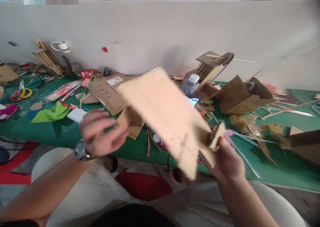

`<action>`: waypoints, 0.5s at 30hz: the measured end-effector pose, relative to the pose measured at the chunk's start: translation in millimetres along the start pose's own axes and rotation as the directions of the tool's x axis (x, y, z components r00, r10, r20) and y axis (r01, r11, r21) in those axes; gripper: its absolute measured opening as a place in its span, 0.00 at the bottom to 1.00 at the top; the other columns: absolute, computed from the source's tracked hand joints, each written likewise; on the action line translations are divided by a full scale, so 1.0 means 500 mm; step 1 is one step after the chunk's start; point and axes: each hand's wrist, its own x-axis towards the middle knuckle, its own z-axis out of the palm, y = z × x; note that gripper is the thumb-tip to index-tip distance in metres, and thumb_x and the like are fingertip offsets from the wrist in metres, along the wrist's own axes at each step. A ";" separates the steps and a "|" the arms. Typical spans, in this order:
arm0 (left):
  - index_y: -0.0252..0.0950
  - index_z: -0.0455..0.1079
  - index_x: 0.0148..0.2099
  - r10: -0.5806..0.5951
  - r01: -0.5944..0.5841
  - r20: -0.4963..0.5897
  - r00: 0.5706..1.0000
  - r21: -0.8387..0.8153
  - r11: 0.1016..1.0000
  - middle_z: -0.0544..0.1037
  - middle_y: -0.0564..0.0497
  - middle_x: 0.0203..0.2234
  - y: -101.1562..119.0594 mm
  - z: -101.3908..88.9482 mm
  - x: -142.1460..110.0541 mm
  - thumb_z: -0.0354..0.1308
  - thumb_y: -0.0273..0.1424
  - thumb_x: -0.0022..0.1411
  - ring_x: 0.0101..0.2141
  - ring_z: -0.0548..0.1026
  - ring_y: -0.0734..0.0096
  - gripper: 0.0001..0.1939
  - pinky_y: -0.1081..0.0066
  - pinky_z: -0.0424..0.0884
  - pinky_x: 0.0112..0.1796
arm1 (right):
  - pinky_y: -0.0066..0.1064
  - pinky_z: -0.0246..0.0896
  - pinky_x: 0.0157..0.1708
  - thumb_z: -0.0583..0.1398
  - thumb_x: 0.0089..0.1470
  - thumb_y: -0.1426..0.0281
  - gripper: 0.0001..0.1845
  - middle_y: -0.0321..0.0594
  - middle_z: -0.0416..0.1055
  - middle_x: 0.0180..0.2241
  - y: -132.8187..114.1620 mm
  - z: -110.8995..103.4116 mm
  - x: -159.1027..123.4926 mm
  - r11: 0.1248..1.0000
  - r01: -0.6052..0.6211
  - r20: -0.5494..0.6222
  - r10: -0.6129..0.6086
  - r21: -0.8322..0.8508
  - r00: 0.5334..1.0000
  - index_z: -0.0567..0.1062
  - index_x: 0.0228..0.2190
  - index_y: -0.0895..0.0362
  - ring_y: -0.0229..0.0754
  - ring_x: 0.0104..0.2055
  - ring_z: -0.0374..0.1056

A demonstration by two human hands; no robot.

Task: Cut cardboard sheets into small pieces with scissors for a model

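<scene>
My right hand [228,160] grips one end of a cut cardboard piece [162,110], with a small folded flap standing up by the fingers. The piece is held up in front of me, tilted, its broad pale face toward me and a dark scribble near its lower edge. My left hand [101,132], a watch on its wrist, hovers to the left of the cardboard, apart from it. Its fingers are loosely curled and spread, blurred by motion, with nothing visible in them. Behind that hand lie a white power bank [77,115] and a small open cardboard box [131,122].
A flattened carton [107,94] lies on the green table [100,141]. To the right stand a water bottle [191,84], a lit phone [192,101] and a brown paper bag [243,95]. Scissors [22,94] and green cloth [51,113] are at left. A white partition [155,34] rises behind.
</scene>
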 end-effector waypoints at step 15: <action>0.42 0.63 0.24 -0.586 0.511 0.447 0.676 0.289 0.810 0.72 0.47 0.18 -0.091 0.042 -0.024 0.54 0.49 0.73 0.26 0.77 0.56 0.26 0.63 0.62 0.29 | 0.33 0.86 0.43 0.80 0.46 0.61 0.12 0.31 0.88 0.36 -0.029 -0.011 0.009 0.989 0.077 -0.110 -0.063 0.129 0.992 0.85 0.31 0.45 0.47 0.45 0.87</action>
